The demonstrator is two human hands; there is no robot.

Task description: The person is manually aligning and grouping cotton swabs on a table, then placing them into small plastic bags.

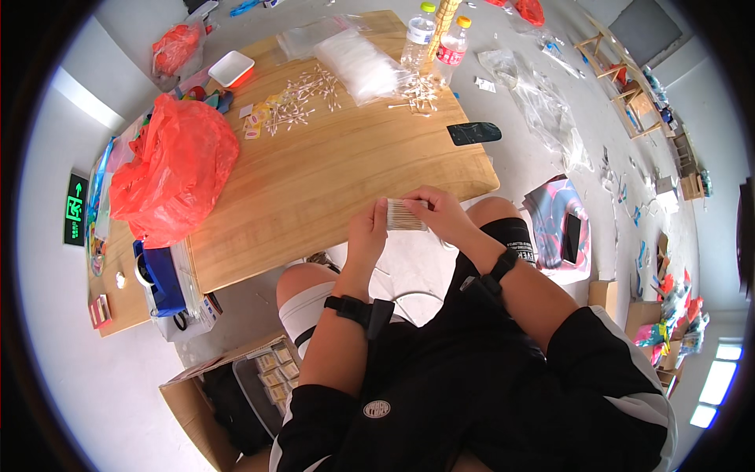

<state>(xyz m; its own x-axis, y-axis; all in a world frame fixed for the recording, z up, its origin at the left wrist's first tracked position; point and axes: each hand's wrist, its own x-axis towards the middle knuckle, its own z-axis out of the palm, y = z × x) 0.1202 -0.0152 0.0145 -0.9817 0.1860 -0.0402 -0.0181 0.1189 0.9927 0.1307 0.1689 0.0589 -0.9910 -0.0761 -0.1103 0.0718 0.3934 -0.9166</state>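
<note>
— Both of your hands are on one small bundle of cotton swabs [406,215], held over the near edge of the wooden table [330,181], just above your knees. Your left hand [368,233] is curled against the bundle's left end; your right hand [439,212] is closed round its right end and top, fingers bent over it.

— How do I keep it tidy?

— You'd do well, I think, to keep the sticks parallel and pinch evenly from both ends, so none slide out of the middle. Hold the bundle level; tilted, the loose ones would likely slip toward your lap.

— And what's on the table?

— Loose swabs [303,98] are scattered at the far side, beside a clear plastic bag [358,63] of white stuff. Two plastic bottles [434,41] stand near the far edge, and a red plastic bag [174,169] sits bulging at your left. A dark flat pouch [474,133] lies at the right edge.

— Around you?

— You have a cardboard box [236,385] of small packets by your left leg, on a pale floor littered with plastic sheeting [543,102] to your right.
</note>
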